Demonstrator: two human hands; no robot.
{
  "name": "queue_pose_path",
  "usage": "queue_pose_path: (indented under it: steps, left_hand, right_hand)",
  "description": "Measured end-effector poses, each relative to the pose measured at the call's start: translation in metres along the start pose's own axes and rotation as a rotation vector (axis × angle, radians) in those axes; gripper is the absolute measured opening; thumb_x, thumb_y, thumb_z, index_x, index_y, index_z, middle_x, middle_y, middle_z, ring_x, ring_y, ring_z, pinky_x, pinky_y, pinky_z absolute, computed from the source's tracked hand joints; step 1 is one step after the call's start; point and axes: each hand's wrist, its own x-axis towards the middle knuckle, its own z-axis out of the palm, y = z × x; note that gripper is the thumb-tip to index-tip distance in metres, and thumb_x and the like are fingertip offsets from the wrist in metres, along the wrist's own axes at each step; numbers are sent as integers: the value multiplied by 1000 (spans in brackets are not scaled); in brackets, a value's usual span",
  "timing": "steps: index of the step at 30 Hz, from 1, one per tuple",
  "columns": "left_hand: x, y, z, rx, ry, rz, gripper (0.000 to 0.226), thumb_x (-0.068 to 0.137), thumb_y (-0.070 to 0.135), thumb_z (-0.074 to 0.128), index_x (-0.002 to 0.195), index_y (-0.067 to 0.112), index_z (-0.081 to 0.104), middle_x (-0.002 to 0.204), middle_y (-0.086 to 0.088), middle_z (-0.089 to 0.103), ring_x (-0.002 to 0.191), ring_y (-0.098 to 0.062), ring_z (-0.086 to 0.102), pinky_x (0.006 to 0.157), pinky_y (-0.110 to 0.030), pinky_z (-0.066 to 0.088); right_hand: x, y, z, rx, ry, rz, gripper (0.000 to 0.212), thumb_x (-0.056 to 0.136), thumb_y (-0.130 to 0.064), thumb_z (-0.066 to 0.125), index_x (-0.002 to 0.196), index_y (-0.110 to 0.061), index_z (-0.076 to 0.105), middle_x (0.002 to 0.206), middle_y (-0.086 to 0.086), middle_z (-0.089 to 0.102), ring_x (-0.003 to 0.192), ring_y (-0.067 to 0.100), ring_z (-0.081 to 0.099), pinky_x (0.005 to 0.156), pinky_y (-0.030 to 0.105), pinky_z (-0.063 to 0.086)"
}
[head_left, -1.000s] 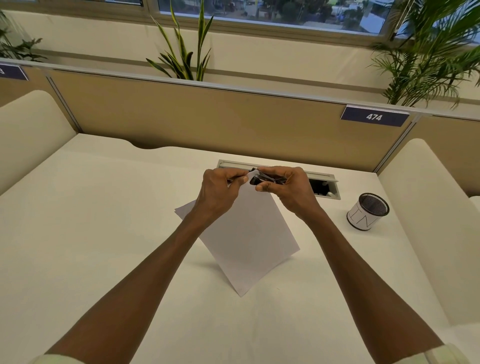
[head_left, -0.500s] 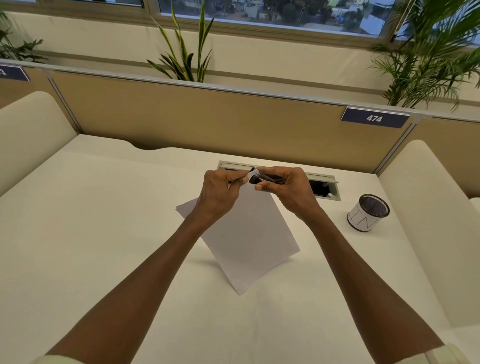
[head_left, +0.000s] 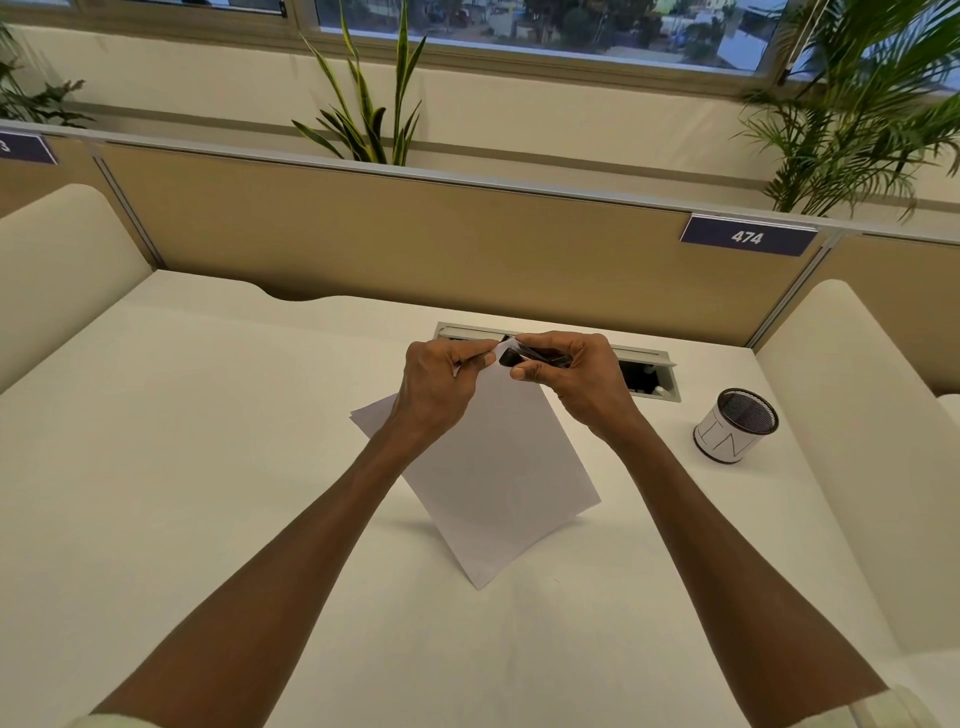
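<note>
Hands unmoved: left hand (head_left: 441, 387) pinches paper (head_left: 498, 478), right hand (head_left: 576, 379) grips black stapler (head_left: 511, 357); mesh cup (head_left: 735, 431) right.

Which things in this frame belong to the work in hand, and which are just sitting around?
In use:
- white paper sheets, top corner pinched by the left hand
- small black stapler-like tool, held at that corner by the right hand

Lying about:
- mesh pen cup
- cable hatch
- 474 plate
- plants
</note>
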Motion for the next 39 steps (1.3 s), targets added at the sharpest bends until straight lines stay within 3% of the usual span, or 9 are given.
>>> queue_pose_path:
  steps: [2,10,39]
  left_hand:
    - [0,0,0,-13,1,-3,19,87,14,67,104,9,73,100,-9,74,89,-19,70,78,-6,46]
    - [0,1,-1,-54,12,-4,18,86,14,67,103,9,73,99,-7,74,86,-7,65,76,1,44]
    - [1,3,-2,-64,26,40,17,85,12,68,101,8,74,97,-8,74,87,-4,65,77,0,43]
  right_hand:
    - [0,0,0,-8,2,0,36,72,-10,82,108,-7,73,103,5,74,99,18,70,88,20,55]
    - [0,-1,2,-38,19,-10,34,73,-10,82,106,-7,74,102,8,75,98,20,69,92,31,55]
    - [4,5,7,-84,103,-46,24,74,-9,81,98,-6,77,92,9,77,88,22,72,88,42,58]
